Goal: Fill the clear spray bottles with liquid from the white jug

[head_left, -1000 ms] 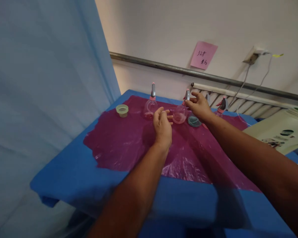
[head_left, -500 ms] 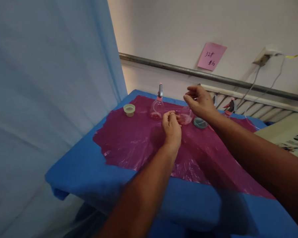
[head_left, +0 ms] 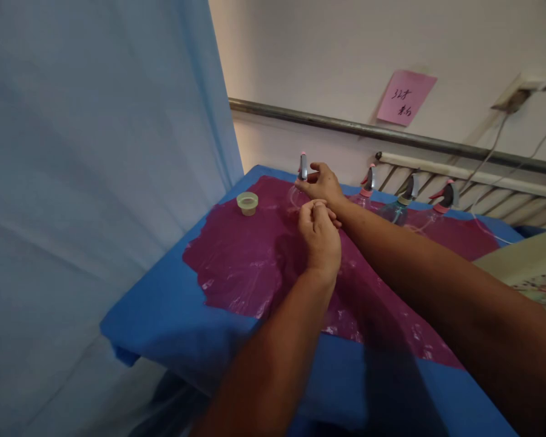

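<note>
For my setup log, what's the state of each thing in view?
Leftmost spray bottle: upright
Right hand: at that bottle's neck; grip unclear
Left hand: loosely curled
Red-trigger bottle beside teal one: upright
Teal bottle: upright
Rightmost bottle: upright
Small cup: upright
Magenta sheet: spread, wrinkled
Blue cover: draped
Pink note: stuck up, written on
Plug: plugged in
Curtain: hanging

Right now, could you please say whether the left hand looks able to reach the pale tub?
Probably yes: the pale tub sits left of the left hand, and nothing appears to stand between them across the purple sheet. The right hand, at the leftmost spray bottle, seems out of the way.
</note>
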Demonstrator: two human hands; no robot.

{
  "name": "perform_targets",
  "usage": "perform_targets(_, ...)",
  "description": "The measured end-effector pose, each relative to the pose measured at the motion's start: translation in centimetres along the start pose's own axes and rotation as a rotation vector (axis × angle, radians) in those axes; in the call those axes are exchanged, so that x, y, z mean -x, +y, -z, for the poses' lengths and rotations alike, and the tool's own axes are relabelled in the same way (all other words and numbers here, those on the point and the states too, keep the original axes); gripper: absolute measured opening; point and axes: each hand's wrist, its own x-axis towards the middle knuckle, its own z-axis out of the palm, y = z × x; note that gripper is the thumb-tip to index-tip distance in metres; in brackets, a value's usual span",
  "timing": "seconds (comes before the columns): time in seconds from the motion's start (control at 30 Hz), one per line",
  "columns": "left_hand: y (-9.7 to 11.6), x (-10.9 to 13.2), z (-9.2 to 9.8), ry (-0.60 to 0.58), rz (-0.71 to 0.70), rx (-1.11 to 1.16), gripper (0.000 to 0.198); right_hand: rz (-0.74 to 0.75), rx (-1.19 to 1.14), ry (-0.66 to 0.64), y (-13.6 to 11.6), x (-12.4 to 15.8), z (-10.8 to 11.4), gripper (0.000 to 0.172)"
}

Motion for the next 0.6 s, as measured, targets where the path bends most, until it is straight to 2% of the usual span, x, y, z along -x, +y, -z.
perform_targets(0.13,0.2,-0.4,0.2,0.010,0.005,0.011,0.009,0.032,-0.047,0.018,-0.4,0.6,-0.3,0.060)
perform_targets(0.27,0.7,-0.6,0.4,0.000,-0.066,0.024,0.009,0.108,-0.094,0.046,-0.6,3.4,2.0,0.034)
perform_targets(0.33,1.1,-0.5,0.4,-0.030,-0.135,0.031,0.013,0.168,-0.136,0.071,-0.4,5.6,4.2,0.028)
perform_targets(0.43,1.6,-0.2,0.3,-0.080,-0.212,0.025,0.013,0.235,-0.194,0.100,0.0,9.4,8.6,0.030)
perform_targets(0.53,1.6,0.2,0.1,-0.152,-0.222,-0.027,0.014,0.215,-0.184,0.100,0.6,13.3,13.0,0.033)
perform_targets(0.6,1.1,0.6,-0.1,-0.241,-0.191,-0.104,0.015,0.181,-0.168,0.105,1.1,15.5,15.5,0.037)
